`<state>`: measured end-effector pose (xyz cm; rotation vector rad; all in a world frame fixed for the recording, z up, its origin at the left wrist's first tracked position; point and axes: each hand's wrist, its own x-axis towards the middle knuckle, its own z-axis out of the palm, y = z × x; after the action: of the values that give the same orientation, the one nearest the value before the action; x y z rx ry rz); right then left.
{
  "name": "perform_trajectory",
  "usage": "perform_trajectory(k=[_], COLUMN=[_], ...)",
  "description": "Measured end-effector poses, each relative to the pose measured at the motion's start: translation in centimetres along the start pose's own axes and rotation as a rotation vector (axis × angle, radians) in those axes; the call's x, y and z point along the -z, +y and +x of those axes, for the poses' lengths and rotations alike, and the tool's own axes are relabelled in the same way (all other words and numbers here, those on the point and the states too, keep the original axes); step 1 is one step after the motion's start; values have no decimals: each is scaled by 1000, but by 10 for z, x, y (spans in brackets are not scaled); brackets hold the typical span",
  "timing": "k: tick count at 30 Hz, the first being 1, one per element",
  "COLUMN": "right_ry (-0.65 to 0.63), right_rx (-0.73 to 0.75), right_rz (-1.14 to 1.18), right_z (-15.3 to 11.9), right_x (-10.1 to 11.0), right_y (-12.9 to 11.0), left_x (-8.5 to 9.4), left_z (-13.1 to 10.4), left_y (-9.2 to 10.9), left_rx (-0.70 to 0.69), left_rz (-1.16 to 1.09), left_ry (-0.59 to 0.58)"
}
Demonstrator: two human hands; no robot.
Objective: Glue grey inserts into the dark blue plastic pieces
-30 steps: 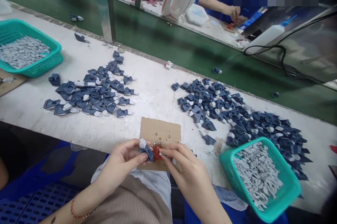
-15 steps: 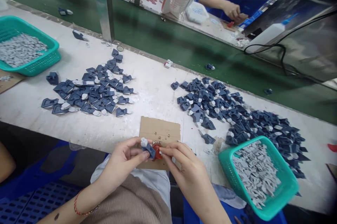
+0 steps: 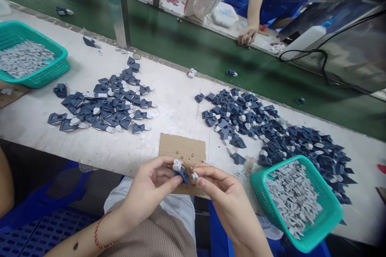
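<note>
Between the fingers and thumb of my left hand is a dark blue plastic part with a light grey piece standing up at its top. My right hand pinches a small light grey plastic piece close to the blue part's right side; a narrow gap shows between them. Both hands are over a brown cardboard sheet at the table's front edge. Several small metal bits lie on the cardboard. The red thing behind my fingers is mostly hidden.
Blue-and-grey parts lie in a left pile and a larger right pile. Green baskets of grey pieces stand at right and far left. Beyond a green conveyor belt, a co-worker's hand reaches toward it.
My left hand has moved right with the blue part, turning it slightly. My right hand has shifted a little right, and its grey piece shows more. Parts on the belt moved left; the co-worker's hand reached forward.
</note>
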<state>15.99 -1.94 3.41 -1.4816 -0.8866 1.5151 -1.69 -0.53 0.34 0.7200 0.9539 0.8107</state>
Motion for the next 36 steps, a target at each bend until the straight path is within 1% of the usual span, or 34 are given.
perform_trajectory(k=[4,11,14,16,19,22,24,26,29,31,33,34,36], right_ry=[25,-33,-7,2,-14,-20,-2,32,93,108,86,89,162], right_rx=[-40,61,127,126,36,-62,-93,-85,16,90,140,162,205], right_rz=[64,-4,-88,-116,-23,159,243,270,240,197,126,80,-41], right_z=[-3,-6,-7,-8,-7,-5,-4,-4,-4,-6,-9,-11,-17], right_x=[-3,-5,-4,-2,0,1,-1,-4,-9,-9,-3,3,23], right_y=[-3,-3,-1,-1,-1,2,6,9,11,10,9,8,8], left_x=[-6,-11,-12,-12,-13,-14,-14,-15,-17,-19,-18,-17,-11], left_z=[0,0,0,0,1,1,1,2,10,19,32,41,65], left_y=[3,-2,-3,-2,0,1,0,-2,-1,6,19,28,50], left_rx=[-41,-68,-68,-92,-123,-110,-93,-82,-54,-65,-126,-167,-245], left_rz=[41,24,4,4,-28,-120,-158,-146,-77,-22,70,136,301], left_ry=[-3,30,41,33,-25,-104,-144,-149,-109,-102,-101,-86,-23])
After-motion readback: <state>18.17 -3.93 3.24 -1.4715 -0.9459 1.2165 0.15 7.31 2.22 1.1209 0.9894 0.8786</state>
